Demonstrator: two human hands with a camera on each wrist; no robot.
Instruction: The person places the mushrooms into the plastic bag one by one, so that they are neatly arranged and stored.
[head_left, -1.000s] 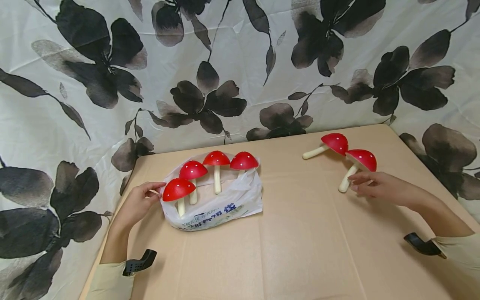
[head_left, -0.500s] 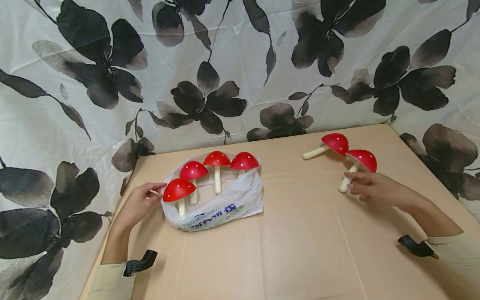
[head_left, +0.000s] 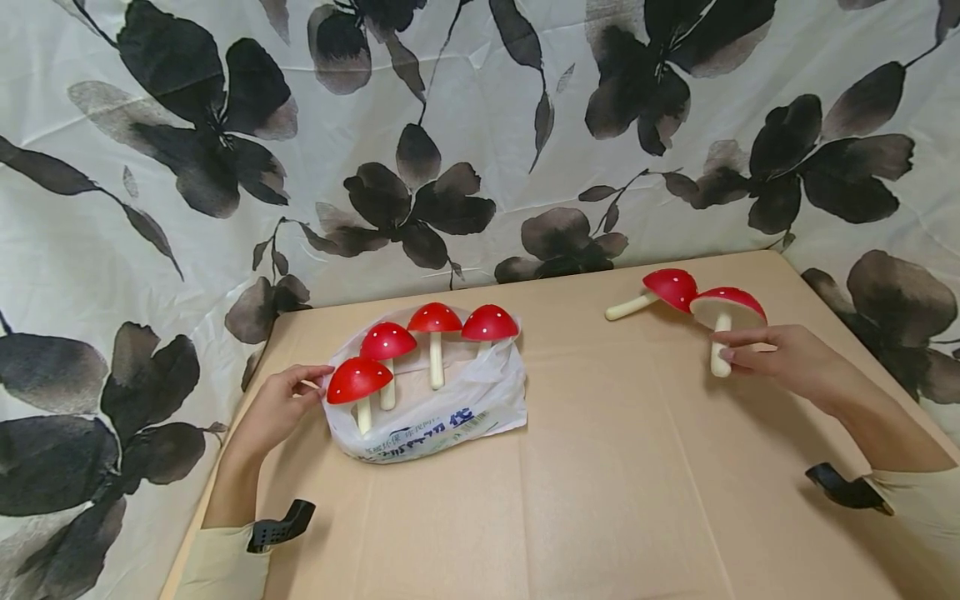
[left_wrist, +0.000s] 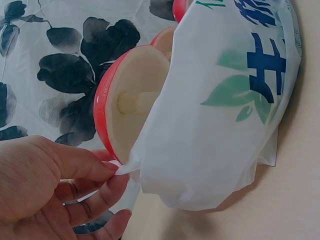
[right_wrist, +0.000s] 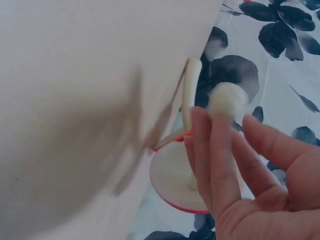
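At the right, my right hand (head_left: 798, 367) pinches the pale stem of a toy mushroom (head_left: 738, 304), whose red, white-dotted cap is up and shows its cream underside. In the right wrist view, the round stem end (right_wrist: 228, 101) sits between thumb and fingers. My left hand (head_left: 279, 408) pinches the rim of a white plastic bag (head_left: 450, 437) between thumb and forefinger, clearest in the left wrist view. Several similar red-capped mushrooms (head_left: 358, 379) stand in the bag's opening, their stems partly hidden by it.
Another toy mushroom (head_left: 671, 289) lies on its side at the back right, just left of the held one. The tan table (head_left: 585, 467) ends at a floral cloth (head_left: 540, 183) hanging behind and at both sides.
My right hand has taken hold of the nearer mushroom's stem and raised it from lying tilted to nearly upright, slightly up and right. The left hand and bag have stayed put.
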